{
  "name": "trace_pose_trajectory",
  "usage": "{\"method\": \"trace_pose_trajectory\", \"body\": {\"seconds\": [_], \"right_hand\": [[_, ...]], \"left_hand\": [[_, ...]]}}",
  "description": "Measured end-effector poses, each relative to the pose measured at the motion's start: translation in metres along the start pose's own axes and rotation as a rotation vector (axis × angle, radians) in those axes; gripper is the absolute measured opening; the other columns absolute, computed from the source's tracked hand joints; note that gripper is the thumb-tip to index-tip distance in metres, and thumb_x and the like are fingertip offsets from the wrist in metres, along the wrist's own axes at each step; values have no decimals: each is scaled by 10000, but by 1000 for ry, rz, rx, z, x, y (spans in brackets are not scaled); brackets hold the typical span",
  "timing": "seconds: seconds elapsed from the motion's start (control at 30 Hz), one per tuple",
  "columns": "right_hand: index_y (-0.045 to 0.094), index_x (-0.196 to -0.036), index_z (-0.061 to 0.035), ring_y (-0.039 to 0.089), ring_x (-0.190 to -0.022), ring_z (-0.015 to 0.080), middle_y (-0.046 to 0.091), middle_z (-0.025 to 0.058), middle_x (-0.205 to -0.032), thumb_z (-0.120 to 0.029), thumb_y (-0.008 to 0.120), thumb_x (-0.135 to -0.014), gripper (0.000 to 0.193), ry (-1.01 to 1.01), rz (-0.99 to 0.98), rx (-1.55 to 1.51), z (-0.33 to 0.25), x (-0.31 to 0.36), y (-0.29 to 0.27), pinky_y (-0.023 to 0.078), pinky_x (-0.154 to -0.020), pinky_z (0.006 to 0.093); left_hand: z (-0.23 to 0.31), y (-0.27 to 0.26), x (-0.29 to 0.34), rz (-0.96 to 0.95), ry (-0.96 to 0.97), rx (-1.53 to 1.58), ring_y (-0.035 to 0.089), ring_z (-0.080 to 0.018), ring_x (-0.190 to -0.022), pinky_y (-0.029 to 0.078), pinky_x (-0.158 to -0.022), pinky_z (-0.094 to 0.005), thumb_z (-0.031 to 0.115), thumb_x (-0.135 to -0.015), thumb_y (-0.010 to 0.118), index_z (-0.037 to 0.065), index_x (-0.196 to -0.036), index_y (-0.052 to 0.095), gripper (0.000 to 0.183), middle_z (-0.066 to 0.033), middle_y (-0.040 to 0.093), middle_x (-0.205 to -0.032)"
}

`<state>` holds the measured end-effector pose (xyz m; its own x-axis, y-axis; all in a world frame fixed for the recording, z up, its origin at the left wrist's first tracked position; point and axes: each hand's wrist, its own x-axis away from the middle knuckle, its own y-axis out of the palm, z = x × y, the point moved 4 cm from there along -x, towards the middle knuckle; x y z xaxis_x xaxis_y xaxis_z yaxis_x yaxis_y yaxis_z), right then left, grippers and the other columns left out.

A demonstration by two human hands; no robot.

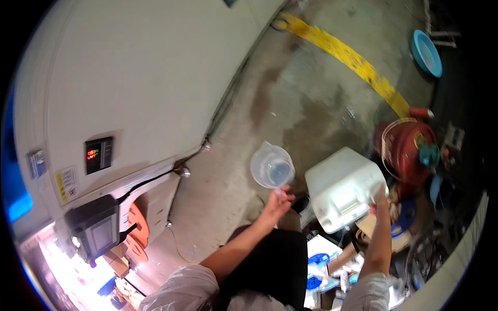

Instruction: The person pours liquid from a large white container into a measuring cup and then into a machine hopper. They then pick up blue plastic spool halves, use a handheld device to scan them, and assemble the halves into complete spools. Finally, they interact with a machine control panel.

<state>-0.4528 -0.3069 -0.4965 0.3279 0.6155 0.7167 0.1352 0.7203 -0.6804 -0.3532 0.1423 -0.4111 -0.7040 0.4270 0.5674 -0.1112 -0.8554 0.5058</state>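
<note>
My left hand (278, 204) is closed on the handle of a translucent plastic jug (261, 165) with a pouring lip. The jug is held over the floor, its open top facing up, and what lies in it is hard to make out. To its right is a large whitish plastic jerrycan (340, 181), tilted. My right hand (380, 201) grips the jerrycan at its right side, with the fingers partly hidden. A small gap separates the jug from the jerrycan.
A red drum (412, 147) stands right of the jerrycan. Beyond it are a blue basin (427, 53) and a yellow floor stripe (347, 54). A large pale machine cabinet (140, 67) and a handheld control panel (96, 233) fill the left. Cluttered items lie at lower right.
</note>
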Motion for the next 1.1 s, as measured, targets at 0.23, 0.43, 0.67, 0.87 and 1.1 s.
{"method": "trace_pose_trajectory", "body": {"seconds": [0.23, 0.43, 0.67, 0.87, 1.1], "right_hand": [[87, -1506, -214, 612, -939, 411, 448, 260, -1226, -512, 605, -818, 911, -913, 512, 888, -8, 22, 2, 511, -802, 448], [110, -1494, -231, 617, -941, 404, 463, 268, -1195, -525, 620, -793, 916, -798, 472, 720, -12, 22, 6, 515, -793, 456], [156, -1494, -94, 544, -1155, 388, 371, 213, -1453, -352, 705, -808, 916, -1433, 448, 292, -13, 152, 40, 447, -943, 458], [668, -1029, -49, 614, -694, 190, 641, 89, -887, -84, 687, -776, 256, -1832, -386, 31, 20, 476, 65, 493, -631, 291], [654, -954, -10, 566, -732, 69, 656, 52, -767, -52, 608, -865, 109, -1714, -344, -316, -49, 539, 66, 494, -647, 261]], "left_hand": [[26, 0, 15, 74, 38, -85, 440, -271, -1268, 356, -1046, -421, 184, -964, 529, 121, -1203, 395, 281, -94, 308, -1407], [30, 7, 35, 153, 90, -56, 449, -277, -1260, 379, -1017, -425, 253, -974, 530, 134, -1166, 409, 257, -108, 330, -1408], [86, 36, 89, 73, 171, -119, 445, -242, -1261, 363, -1018, -389, 275, -982, 506, 127, -1191, 412, 273, -118, 307, -1449], [141, 69, 82, -48, 129, 26, 453, -152, -1170, 385, -959, -324, 370, -972, 499, 151, -1299, 335, 427, -53, 432, -1265], [279, 100, 68, -270, 126, -142, 385, -167, -1258, 362, -1024, -373, 501, -964, 451, 182, -1453, 227, 625, -34, 377, -1334]]}}
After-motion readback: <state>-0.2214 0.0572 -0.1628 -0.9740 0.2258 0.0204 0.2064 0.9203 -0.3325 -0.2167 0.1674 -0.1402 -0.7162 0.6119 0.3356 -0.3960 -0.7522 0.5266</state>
